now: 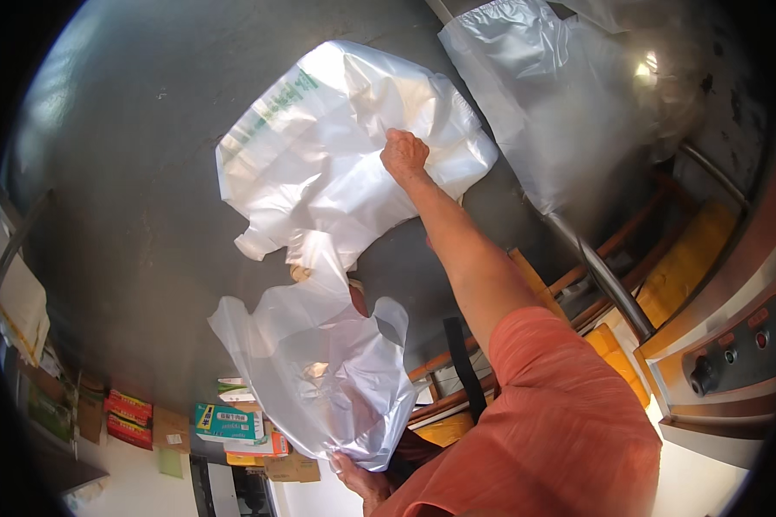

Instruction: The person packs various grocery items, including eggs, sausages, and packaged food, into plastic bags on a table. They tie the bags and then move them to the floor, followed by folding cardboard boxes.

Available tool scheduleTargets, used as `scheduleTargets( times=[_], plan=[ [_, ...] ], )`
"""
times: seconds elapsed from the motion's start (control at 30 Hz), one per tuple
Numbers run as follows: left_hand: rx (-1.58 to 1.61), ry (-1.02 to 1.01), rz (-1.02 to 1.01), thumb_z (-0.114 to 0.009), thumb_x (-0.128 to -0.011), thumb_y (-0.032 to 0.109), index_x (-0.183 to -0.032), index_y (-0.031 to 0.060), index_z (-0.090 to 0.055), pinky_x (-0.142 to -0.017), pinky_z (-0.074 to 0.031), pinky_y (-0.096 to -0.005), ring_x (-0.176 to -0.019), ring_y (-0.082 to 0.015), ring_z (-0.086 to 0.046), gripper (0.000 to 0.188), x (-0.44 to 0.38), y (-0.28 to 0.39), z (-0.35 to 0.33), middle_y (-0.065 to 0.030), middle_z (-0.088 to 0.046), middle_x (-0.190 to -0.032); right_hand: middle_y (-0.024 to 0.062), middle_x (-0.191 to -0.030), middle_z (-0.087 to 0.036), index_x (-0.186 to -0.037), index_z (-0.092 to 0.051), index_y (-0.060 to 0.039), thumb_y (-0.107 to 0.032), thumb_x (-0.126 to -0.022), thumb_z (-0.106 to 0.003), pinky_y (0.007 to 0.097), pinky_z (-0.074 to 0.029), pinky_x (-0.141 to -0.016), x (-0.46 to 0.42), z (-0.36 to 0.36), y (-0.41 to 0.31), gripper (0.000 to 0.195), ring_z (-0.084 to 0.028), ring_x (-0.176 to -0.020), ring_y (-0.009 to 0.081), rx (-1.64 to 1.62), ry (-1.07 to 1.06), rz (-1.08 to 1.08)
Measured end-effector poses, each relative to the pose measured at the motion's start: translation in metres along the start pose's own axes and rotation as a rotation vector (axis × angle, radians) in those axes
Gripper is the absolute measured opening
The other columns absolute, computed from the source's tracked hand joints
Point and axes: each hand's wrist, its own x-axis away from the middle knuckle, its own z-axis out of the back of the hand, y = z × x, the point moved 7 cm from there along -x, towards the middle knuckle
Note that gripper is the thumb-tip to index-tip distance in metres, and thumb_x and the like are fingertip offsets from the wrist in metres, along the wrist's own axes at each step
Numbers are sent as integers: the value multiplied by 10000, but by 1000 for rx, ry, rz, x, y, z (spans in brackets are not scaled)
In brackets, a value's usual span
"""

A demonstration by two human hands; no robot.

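Observation:
A white translucent plastic bag (pixel 297 155) with green print lies spread and wrinkled over the dark grey surface (pixel 136 161). My right hand (pixel 405 153) is a fist on its film, with fingers curled against the plastic. Nearer my body hangs a second stretch of translucent plastic bag (pixel 317 362), with handle-like loops at its upper end. My left hand (pixel 361 477) pinches the lower edge of that stretch between thumb and fingers. A narrow strip of film runs between the two; whether they are one bag or two, I cannot tell. Something tan is mostly hidden behind the strip.
More clear plastic bags (pixel 530 90) drape at the upper right, beside a metal rail (pixel 598 278). A machine panel (pixel 731 352) with a knob and buttons stands at far right. Yellow objects (pixel 685 258) lie beneath the rail. Printed cartons (pixel 229 423) are stacked at lower left.

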Motion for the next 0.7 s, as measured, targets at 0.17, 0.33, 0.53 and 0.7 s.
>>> scheduleTargets(
  times=[0.17, 0.33, 0.53, 0.7],
  plan=[
    [-25, 13, -64, -418, -961, 302, -1353, 14, -373, -969, -384, -419, -1139, -282, -466, 489, -3, 4, 6, -158, -448, -1280, 265, -1380, -295, -1299, -347, -6, -373, -645, -804, 536, -317, -951, -12, 36, -21, 878, -320, -1273, 366, 45, 246, 107],
    [-126, 103, -215, -430, -945, 351, -1338, -23, -387, -949, -395, -413, -1108, -279, -487, 545, -5, 10, -1, -177, -466, -1260, 263, -1287, -362, -1270, -341, 14, -294, -674, -783, 528, -366, -922, -36, 41, -49, 803, -396, -1186, 391, 73, 193, 27],
    [-266, 105, -284, -454, -937, 390, -1322, -62, -386, -933, -404, -409, -1096, -269, -491, 597, -12, 17, 2, -192, -473, -1253, 198, -818, -612, -827, -572, -7, -41, -723, -567, 448, -514, -701, -28, -15, -33, 109, -625, -844, 348, -81, 179, 134],
    [-250, 5, -374, -461, -947, 310, -1293, -69, -428, -891, -420, -386, -1052, -268, -509, 515, -20, 22, -7, -191, -506, -1214, 204, -788, -600, -846, -573, -28, -56, -702, -563, 417, -467, -696, 13, 63, -38, 147, -609, -792, 342, -521, -94, 401]
  ],
)
